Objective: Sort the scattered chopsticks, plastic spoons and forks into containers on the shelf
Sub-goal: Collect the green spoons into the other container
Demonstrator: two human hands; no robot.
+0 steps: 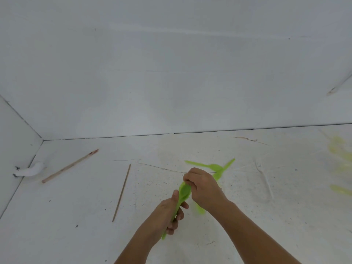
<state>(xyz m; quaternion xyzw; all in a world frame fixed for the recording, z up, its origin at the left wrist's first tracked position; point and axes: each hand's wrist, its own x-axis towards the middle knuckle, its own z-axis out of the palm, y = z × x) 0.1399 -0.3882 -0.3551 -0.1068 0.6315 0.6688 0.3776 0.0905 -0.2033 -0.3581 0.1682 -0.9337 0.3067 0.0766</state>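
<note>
My left hand [169, 214] grips the handle of a green plastic spoon [183, 193], bowl end up. My right hand [203, 187] pinches that spoon's bowl from above, and a green handle [201, 209] sticks out below it. More green plastic cutlery [213, 166] lies on the white floor just beyond my right hand. A thick wooden chopstick [70, 165] lies to the left, a thin wooden stick [122, 192] nearer the middle. A clear plastic fork [263, 180] lies at the right.
White walls meet the white floor [76, 235] in a corner at the left, where a white lump [31, 170] sits. Blurred yellow-green cutlery [341, 155] lies at the far right edge. Another pale stick [337, 87] shows at the upper right.
</note>
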